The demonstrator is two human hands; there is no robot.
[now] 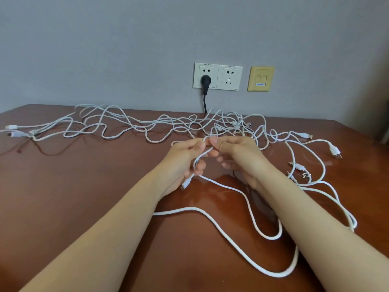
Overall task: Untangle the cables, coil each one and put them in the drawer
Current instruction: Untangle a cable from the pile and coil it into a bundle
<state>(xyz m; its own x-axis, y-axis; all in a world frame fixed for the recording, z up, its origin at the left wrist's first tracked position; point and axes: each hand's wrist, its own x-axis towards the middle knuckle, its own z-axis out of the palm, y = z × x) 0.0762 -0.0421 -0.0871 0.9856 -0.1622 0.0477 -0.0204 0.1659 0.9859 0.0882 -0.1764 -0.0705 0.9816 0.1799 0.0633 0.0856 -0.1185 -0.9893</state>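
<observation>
Several white cables (134,123) lie tangled across the back of the brown table (73,186). My left hand (185,163) grips the end of a thick white cable (237,239), its small connector (186,183) sticking out below my palm. My right hand (237,154) pinches the same cable just beside my left thumb, above the table's middle. From my hands the thick cable runs down in wide loops between my forearms and off toward the right. No drawer is in view.
A black plug (205,81) sits in the white wall socket (217,76), its cord dropping behind the table. A yellow network plate (261,79) is beside it. Loose USB plugs (306,135) and a white mains plug (334,150) lie at the right.
</observation>
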